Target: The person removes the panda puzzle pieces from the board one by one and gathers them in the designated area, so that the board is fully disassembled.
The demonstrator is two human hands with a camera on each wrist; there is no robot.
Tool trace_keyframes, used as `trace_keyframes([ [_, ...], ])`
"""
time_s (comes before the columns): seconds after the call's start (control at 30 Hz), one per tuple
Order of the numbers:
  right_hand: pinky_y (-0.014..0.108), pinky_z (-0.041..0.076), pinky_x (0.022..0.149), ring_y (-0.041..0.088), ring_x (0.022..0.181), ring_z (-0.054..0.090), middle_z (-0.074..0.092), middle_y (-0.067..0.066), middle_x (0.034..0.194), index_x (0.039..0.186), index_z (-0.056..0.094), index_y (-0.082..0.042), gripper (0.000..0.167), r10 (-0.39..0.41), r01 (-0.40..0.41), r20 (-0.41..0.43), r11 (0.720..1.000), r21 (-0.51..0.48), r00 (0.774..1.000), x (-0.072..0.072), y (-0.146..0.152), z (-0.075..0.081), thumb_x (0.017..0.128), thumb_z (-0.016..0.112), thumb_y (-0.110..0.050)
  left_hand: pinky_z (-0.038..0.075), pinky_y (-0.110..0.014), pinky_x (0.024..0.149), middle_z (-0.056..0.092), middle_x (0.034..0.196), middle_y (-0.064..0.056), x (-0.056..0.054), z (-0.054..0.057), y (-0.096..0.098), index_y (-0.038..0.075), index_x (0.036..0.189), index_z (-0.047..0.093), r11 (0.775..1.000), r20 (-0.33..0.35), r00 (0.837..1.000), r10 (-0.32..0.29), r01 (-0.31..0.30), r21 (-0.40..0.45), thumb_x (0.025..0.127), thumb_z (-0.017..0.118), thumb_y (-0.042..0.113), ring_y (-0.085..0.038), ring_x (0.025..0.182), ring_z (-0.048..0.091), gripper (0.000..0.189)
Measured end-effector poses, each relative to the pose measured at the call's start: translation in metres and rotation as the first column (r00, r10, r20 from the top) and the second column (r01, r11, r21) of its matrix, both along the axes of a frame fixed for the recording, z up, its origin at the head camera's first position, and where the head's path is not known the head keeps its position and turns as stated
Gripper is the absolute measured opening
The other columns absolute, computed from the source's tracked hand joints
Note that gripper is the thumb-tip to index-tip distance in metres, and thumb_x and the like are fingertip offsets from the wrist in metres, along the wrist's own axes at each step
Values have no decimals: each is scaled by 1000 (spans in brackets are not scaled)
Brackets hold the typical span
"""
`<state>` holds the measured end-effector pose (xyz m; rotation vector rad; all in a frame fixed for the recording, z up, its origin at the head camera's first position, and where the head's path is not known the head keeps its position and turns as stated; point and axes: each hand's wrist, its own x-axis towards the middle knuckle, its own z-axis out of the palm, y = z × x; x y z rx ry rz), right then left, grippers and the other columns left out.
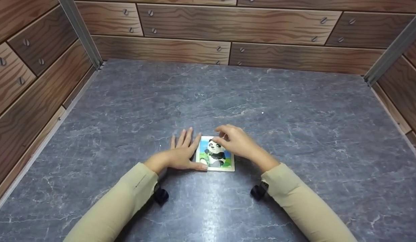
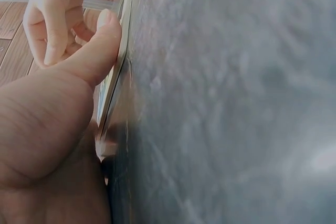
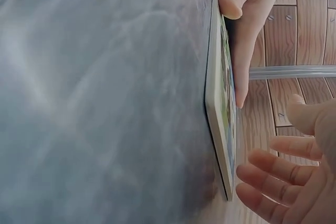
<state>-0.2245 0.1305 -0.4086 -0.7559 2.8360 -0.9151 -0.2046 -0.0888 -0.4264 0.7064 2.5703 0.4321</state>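
Observation:
A small square panda picture board [image 1: 216, 158] with a pale frame lies flat on the table in front of me. My left hand [image 1: 181, 156] lies along its left side with fingers spread, the thumb over the lower left of the frame; in the left wrist view that thumb [image 2: 100, 45] reaches onto the board's edge. Over the upper right part is my right hand [image 1: 237, 141], its fingers loosely bent. The right wrist view shows these fingers [image 3: 273, 177] apart from one another, holding nothing, beside the board's face [image 3: 229, 103].
The grey marbled table [image 1: 208, 90] extends around the board. Wood-patterned panels [image 1: 238, 25] stand at the back and both sides, with metal posts [image 1: 82, 33] at the corners. A tiny white speck [image 1: 262, 113] lies beyond the right hand.

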Motion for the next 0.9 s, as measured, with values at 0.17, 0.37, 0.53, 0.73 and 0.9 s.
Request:
trace_keyframes([
  [0.17,34,49,74,20,83,58,63,9,95,114,63,1,34,24,-24,17,1000,3,1000,-3,-4,-2,91,62,-25,-17,-58,101,-23,148,-20,0,-1,1,13,150,-8,1000,-9,1000,-3,3,-1,77,53,71,-36,134,-23,111],
  [0.37,34,48,73,19,80,57,62,9,92,110,64,1,27,32,-31,65,999,-13,997,-7,-9,-4,91,61,-18,-17,-58,101,-24,149,-19,-1,-1,0,15,150,-9,1000,6,1000,-1,1,-3,79,49,71,-35,134,-24,107],
  [0.53,35,48,74,19,82,57,62,10,95,110,65,-1,23,24,-23,79,1000,-11,997,-10,-12,-7,92,59,-15,-19,-57,101,-25,148,-17,-1,1,0,16,149,-9,1000,24,1000,6,-6,-4,82,47,70,-33,134,-25,103],
  [0.73,35,47,71,19,79,56,60,8,91,105,67,-3,18,17,-16,88,1000,-11,996,-13,-13,-10,91,60,-13,-20,-56,101,-26,148,-18,-2,0,0,15,149,-9,1000,23,1000,-3,3,6,82,47,70,-34,133,-26,103],
  [0.9,35,46,71,19,78,53,58,6,87,97,68,-4,13,31,-32,78,999,6,996,-15,-16,-11,90,61,-13,-20,-56,101,-26,148,-18,-2,0,1,14,150,-8,1000,24,1000,2,-2,-1,82,47,70,-34,133,-26,104],
])
